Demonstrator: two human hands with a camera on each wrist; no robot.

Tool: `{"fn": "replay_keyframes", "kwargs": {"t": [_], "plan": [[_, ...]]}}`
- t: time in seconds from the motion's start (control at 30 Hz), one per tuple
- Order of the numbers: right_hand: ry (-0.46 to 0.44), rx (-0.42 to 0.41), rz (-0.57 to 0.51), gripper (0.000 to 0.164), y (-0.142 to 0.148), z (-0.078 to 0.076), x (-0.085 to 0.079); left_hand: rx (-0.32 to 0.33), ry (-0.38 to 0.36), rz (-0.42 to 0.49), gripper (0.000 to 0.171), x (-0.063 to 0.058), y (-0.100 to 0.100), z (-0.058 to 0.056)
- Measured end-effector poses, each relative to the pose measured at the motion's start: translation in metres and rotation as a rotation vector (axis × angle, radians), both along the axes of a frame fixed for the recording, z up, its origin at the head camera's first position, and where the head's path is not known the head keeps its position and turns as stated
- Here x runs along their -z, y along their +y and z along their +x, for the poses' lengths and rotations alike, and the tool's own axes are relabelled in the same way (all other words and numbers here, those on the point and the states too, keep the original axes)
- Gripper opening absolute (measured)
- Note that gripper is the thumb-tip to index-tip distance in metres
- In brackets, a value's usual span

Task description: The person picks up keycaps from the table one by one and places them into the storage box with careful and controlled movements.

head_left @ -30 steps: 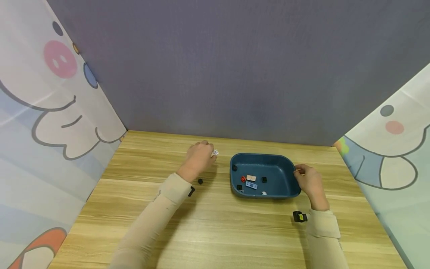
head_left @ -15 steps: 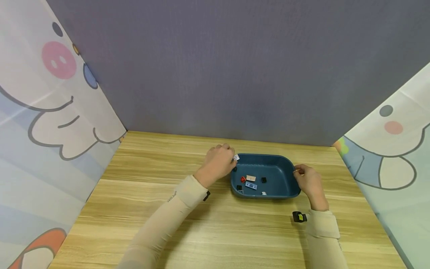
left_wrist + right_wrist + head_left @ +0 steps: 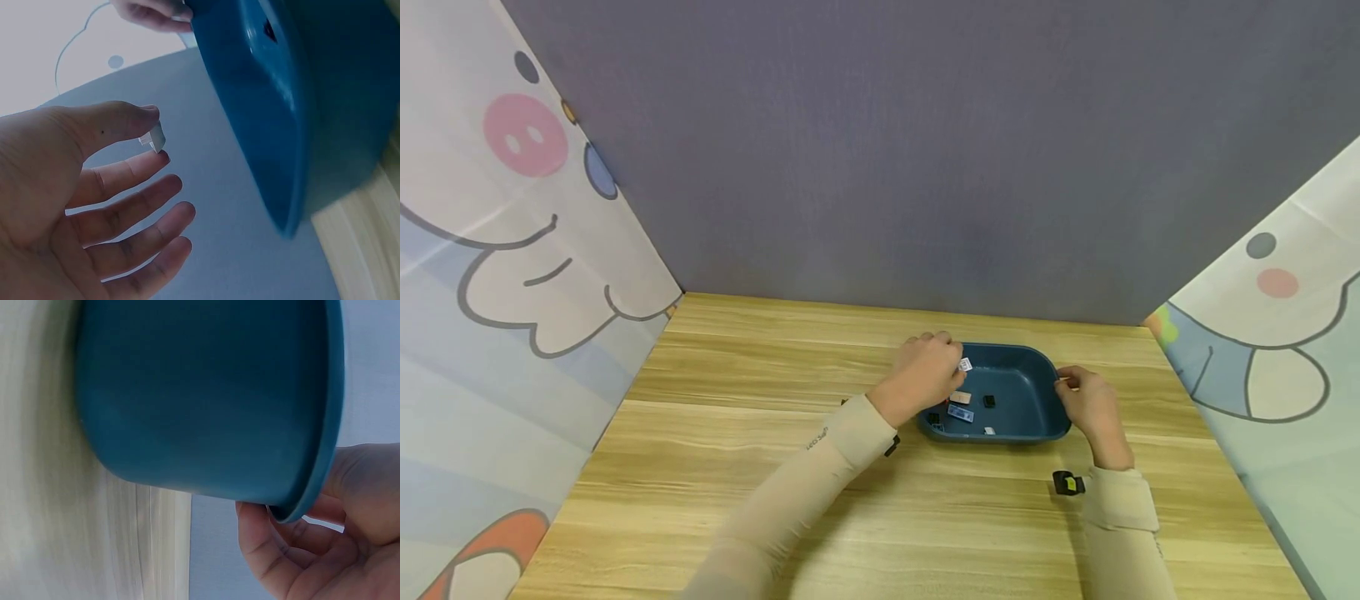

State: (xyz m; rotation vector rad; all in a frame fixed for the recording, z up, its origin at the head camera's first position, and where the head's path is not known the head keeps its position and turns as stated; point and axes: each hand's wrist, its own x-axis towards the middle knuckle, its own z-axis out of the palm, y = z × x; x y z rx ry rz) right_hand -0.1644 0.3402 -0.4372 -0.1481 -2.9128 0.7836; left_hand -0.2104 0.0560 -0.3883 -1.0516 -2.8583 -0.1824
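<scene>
My left hand (image 3: 927,372) is over the left part of a dark blue rectangular bin (image 3: 1033,400). Between thumb and index finger it pinches a small white piece with a printed face (image 3: 966,364); in the left wrist view this piece (image 3: 157,138) shows a pale side and small prongs, and the other fingers are spread. My right hand (image 3: 1092,408) grips the bin's right rim, its fingers under the lip in the right wrist view. Inside lie a light blue printed tile (image 3: 960,413), a beige piece (image 3: 960,397), a black block (image 3: 989,402) and a white bit (image 3: 989,431).
The bin stands on a wood-grain table (image 3: 715,500). A grey panel (image 3: 880,167) rises behind it, with cartoon-printed sheets (image 3: 512,275) at both sides. A black wrist device (image 3: 1067,483) sits by the right cuff. My left arm covers part of the table.
My left hand has moved right with the small white piece, from above the table to over the bin. My right hand and the bin have stayed put.
</scene>
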Motion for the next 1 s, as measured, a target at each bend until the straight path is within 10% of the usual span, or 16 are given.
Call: {"fn": "replay_keyframes", "kwargs": {"t": [0.47, 1.0], "plan": [[0.018, 0.003, 0.001, 0.029, 0.000, -0.002, 0.001, 0.081, -0.011, 0.032, 0.028, 0.002, 0.028, 0.010], [-0.012, -0.012, 0.009, 0.029, -0.001, -0.001, -0.001, 0.034, -0.063, 0.034, 0.029, 0.005, 0.001, 0.006]]}}
